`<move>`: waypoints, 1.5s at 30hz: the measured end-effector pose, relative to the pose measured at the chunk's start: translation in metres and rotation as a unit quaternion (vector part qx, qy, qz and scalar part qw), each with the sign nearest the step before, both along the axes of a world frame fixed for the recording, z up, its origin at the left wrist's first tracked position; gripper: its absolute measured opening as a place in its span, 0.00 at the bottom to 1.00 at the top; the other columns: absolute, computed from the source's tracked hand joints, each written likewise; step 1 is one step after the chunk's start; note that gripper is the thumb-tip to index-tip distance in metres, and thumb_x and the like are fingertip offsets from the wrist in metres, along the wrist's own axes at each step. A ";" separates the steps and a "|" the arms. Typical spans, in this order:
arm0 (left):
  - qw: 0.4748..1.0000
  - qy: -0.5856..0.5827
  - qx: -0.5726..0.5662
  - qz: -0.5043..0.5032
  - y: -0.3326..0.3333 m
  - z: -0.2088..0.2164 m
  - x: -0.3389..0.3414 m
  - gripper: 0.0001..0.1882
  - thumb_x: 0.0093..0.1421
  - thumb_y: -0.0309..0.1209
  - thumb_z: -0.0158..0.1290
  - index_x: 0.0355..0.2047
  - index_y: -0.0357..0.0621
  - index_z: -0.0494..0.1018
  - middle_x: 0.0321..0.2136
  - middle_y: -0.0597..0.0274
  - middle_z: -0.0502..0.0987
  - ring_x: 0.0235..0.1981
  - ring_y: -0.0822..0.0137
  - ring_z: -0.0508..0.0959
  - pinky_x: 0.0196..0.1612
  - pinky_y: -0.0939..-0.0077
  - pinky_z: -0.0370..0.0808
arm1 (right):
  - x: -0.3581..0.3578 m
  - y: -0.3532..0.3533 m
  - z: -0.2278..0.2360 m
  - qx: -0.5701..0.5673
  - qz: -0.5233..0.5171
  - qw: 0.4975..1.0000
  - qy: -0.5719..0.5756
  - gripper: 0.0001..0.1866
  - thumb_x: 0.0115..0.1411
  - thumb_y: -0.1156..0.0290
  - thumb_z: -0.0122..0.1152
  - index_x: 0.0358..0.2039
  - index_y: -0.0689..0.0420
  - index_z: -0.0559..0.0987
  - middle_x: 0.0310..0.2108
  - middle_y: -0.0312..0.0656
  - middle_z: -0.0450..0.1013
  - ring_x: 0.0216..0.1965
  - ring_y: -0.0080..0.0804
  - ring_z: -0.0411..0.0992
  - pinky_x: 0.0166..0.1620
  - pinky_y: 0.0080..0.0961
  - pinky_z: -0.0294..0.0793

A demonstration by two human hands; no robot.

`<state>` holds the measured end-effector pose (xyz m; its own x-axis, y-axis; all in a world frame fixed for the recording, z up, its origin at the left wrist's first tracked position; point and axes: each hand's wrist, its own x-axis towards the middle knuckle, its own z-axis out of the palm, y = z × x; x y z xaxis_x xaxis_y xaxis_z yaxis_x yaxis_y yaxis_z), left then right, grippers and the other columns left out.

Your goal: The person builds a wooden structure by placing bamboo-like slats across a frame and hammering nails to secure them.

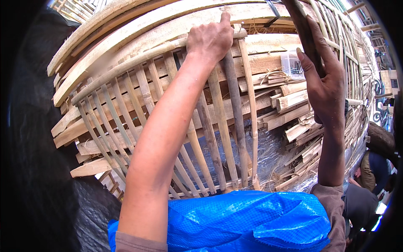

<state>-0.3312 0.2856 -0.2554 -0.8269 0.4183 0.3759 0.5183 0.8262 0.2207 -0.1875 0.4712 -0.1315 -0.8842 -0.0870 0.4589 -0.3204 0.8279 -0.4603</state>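
My left hand is closed over the top rail near the right end of a bamboo slatted frame. One finger or the thumb points up from that fist. Thin upright bamboo slats run down from the rail, some pale and some dark grey-brown. My right hand is raised to the right of the frame. It grips a long dark wooden piece, thumb on the near side. The upper end of this piece leaves the picture at the top, so its kind is hidden.
Stacked pale planks lie behind the frame. A clear plastic tub of nails sits by split bamboo strips. A bamboo lattice stands at the right. Blue tarp covers my front. A bent-over person is at lower right.
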 end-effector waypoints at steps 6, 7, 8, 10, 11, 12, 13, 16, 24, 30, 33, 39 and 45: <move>1.000 -0.007 -0.017 0.004 0.003 0.001 -0.004 0.15 0.69 0.34 0.38 0.47 0.40 0.70 0.08 0.62 0.71 0.08 0.67 0.72 0.09 0.67 0.68 | 0.017 -0.009 -0.022 0.074 -0.016 0.991 -0.113 0.36 0.62 0.80 0.56 0.70 0.44 0.62 0.32 0.46 0.71 0.31 0.40 0.71 0.42 0.42 0.73; 1.000 0.000 -0.014 0.005 0.003 0.001 -0.004 0.15 0.69 0.34 0.38 0.47 0.40 0.70 0.08 0.62 0.71 0.08 0.67 0.72 0.10 0.67 0.68 | 0.016 -0.008 -0.021 0.083 -0.013 0.992 -0.095 0.36 0.62 0.80 0.56 0.70 0.44 0.63 0.33 0.47 0.72 0.31 0.40 0.71 0.42 0.41 0.73; 1.000 0.006 -0.012 0.006 0.003 0.001 -0.005 0.15 0.69 0.34 0.38 0.48 0.39 0.70 0.08 0.62 0.71 0.08 0.67 0.72 0.10 0.67 0.69 | 0.014 -0.008 -0.017 0.091 -0.011 0.993 -0.076 0.35 0.62 0.79 0.56 0.70 0.45 0.63 0.34 0.48 0.73 0.32 0.41 0.72 0.42 0.41 0.73; 1.000 0.018 -0.003 0.002 0.004 -0.002 -0.002 0.15 0.69 0.33 0.38 0.48 0.39 0.70 0.08 0.62 0.72 0.08 0.67 0.73 0.10 0.67 0.69 | 0.009 -0.009 0.000 0.073 -0.008 0.997 -0.031 0.34 0.62 0.79 0.56 0.69 0.48 0.64 0.38 0.50 0.75 0.35 0.42 0.74 0.43 0.40 0.74; 1.000 0.028 0.002 0.002 0.001 -0.003 0.000 0.15 0.69 0.33 0.38 0.47 0.39 0.70 0.08 0.61 0.72 0.08 0.66 0.73 0.11 0.67 0.70 | 0.010 -0.008 0.012 0.077 -0.002 0.996 -0.044 0.32 0.64 0.79 0.55 0.69 0.50 0.64 0.49 0.49 0.73 0.48 0.39 0.73 0.53 0.35 0.71; 0.999 0.039 0.008 0.002 0.001 -0.002 0.001 0.15 0.69 0.33 0.37 0.47 0.38 0.70 0.09 0.61 0.72 0.09 0.66 0.73 0.11 0.66 0.71 | 0.010 -0.006 0.024 0.082 0.004 0.995 -0.056 0.30 0.66 0.79 0.53 0.68 0.52 0.65 0.60 0.48 0.72 0.60 0.36 0.71 0.62 0.31 0.69; 1.000 0.021 0.003 0.002 0.001 -0.001 0.001 0.15 0.69 0.33 0.37 0.47 0.38 0.70 0.09 0.60 0.73 0.09 0.65 0.74 0.12 0.66 0.71 | 0.007 -0.010 0.023 0.028 0.025 0.999 -0.032 0.30 0.67 0.79 0.53 0.69 0.52 0.64 0.60 0.48 0.71 0.61 0.36 0.70 0.63 0.31 0.68; 1.000 -0.026 -0.004 0.004 0.001 0.005 0.000 0.15 0.69 0.33 0.37 0.48 0.39 0.70 0.10 0.59 0.73 0.10 0.64 0.75 0.13 0.63 0.73 | 0.005 -0.009 0.015 0.045 0.010 0.999 -0.025 0.33 0.65 0.79 0.54 0.70 0.50 0.62 0.53 0.50 0.72 0.54 0.41 0.71 0.56 0.35 0.69; 1.000 -0.018 0.014 0.005 0.004 0.006 0.002 0.15 0.68 0.33 0.38 0.47 0.39 0.70 0.13 0.53 0.77 0.13 0.58 0.79 0.18 0.54 0.76 | -0.001 -0.007 0.009 -0.011 0.009 1.000 -0.011 0.30 0.64 0.79 0.55 0.68 0.54 0.65 0.47 0.49 0.76 0.43 0.35 0.75 0.49 0.33 0.74; 0.996 -0.087 0.008 0.016 0.001 0.015 0.004 0.14 0.68 0.34 0.40 0.46 0.39 0.70 0.16 0.49 0.79 0.19 0.53 0.83 0.25 0.51 0.80 | 0.005 -0.014 -0.006 0.020 0.002 0.996 0.083 0.32 0.63 0.79 0.56 0.68 0.52 0.65 0.41 0.50 0.77 0.37 0.37 0.76 0.46 0.35 0.75; 0.999 -0.052 -0.004 0.012 0.006 0.011 0.004 0.14 0.68 0.33 0.40 0.46 0.39 0.70 0.17 0.48 0.79 0.19 0.53 0.83 0.26 0.51 0.80 | 0.015 -0.012 -0.024 0.105 -0.016 0.992 -0.069 0.36 0.62 0.79 0.56 0.70 0.46 0.61 0.33 0.48 0.73 0.34 0.39 0.74 0.42 0.38 0.75; 0.996 -0.081 -0.012 0.022 0.001 0.016 0.005 0.15 0.67 0.32 0.40 0.48 0.39 0.69 0.17 0.49 0.79 0.18 0.53 0.82 0.24 0.53 0.80 | 0.013 -0.025 0.044 -0.101 -0.064 0.989 -0.090 0.27 0.69 0.75 0.53 0.68 0.54 0.64 0.63 0.45 0.70 0.57 0.29 0.72 0.57 0.25 0.72; 1.000 -0.006 0.012 0.013 0.003 0.005 -0.003 0.15 0.66 0.30 0.38 0.47 0.39 0.70 0.14 0.51 0.78 0.16 0.55 0.81 0.22 0.53 0.79 | 0.018 -0.016 -0.019 0.110 -0.068 0.975 -0.182 0.34 0.64 0.78 0.56 0.70 0.46 0.63 0.57 0.51 0.72 0.49 0.39 0.76 0.53 0.36 0.75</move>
